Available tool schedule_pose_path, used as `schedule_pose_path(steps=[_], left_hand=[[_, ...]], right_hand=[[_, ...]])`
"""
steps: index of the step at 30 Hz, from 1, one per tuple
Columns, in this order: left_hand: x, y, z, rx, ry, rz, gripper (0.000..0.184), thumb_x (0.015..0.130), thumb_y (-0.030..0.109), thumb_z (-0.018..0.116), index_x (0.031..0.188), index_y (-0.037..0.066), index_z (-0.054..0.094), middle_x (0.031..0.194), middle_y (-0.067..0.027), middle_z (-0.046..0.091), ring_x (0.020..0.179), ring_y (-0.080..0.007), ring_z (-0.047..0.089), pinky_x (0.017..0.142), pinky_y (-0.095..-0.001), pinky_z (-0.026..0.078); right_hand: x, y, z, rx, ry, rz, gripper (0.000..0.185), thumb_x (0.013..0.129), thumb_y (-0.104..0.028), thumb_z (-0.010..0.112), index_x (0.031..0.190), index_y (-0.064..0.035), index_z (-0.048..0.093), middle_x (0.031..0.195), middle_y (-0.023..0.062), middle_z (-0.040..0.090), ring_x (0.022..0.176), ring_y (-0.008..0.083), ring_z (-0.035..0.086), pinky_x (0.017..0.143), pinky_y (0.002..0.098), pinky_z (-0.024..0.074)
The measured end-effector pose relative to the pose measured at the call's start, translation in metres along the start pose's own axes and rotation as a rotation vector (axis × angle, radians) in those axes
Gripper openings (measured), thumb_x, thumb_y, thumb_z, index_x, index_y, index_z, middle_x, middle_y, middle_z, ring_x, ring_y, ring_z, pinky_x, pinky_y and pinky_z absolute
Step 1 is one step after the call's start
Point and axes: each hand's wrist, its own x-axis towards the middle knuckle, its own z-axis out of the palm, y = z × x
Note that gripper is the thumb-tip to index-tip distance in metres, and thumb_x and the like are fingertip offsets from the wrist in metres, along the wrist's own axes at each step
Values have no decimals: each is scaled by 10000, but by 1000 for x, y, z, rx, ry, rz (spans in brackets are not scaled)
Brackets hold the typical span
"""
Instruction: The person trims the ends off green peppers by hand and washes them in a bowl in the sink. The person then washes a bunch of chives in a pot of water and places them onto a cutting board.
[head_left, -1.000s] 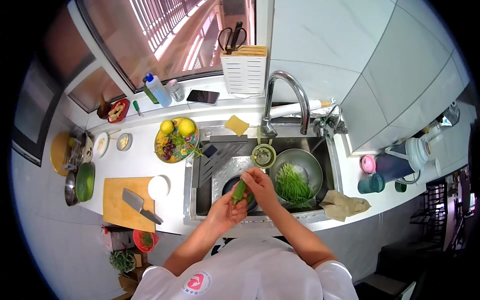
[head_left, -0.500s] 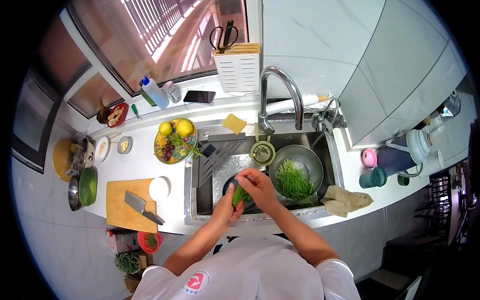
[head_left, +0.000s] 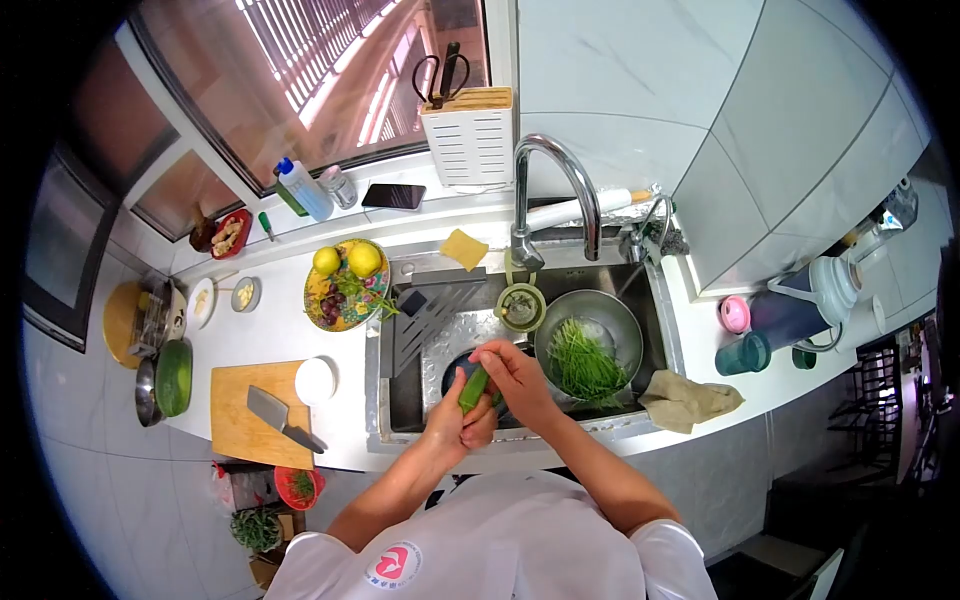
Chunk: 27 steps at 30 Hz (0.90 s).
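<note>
Perhaps risks dropping the green vegetable (head_left: 473,390), at lower centre of the frame, into the sink (head_left: 408,400) below through too loose a grip. Curls the left hand (head_left: 456,422) round it; pinches near its upper end with the right hand (head_left: 515,378); slants both forearms (head_left: 595,465) inward from the bottom of the frame.

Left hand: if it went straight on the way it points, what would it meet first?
Likely the right hand, close by at the green vegetable the left hand holds, though depth is unclear.
</note>
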Motion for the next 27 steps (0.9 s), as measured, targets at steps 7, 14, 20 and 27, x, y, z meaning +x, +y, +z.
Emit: schedule_pose_path(steps=[7,14,20,27], left_hand=[[5,-3,-12,-228,62,-125,636,860,690,248,547,145,346,440,8,294,350,-99,232,358,-238,152],[-1,-10,12,150,221,13,601,852,698,288,669,140,416,521,31,316,400,-71,240,382,-218,163],[-5,-8,4,176,233,112,519,914,586,294,639,151,363,484,26,303,386,-78,232,369,-234,165],[-8,-5,6,-5,109,14,544,928,539,280,540,158,286,431,10,274,348,-85,199,330,-231,159]], right_hand=[[-15,-26,10,-6,-56,-101,254,853,-100,602,1084,-67,500,827,-2,575,705,55,523,636,203,416],[-2,-2,-6,-66,31,84,132,874,-145,588,936,-31,564,768,-5,580,657,56,518,559,206,420],[-11,-14,3,13,-30,38,217,863,-111,607,1051,-53,514,861,-5,576,764,42,530,637,205,451],[-15,2,2,222,-87,34,342,842,-93,630,1134,-71,454,904,-3,555,791,60,533,688,226,460]])
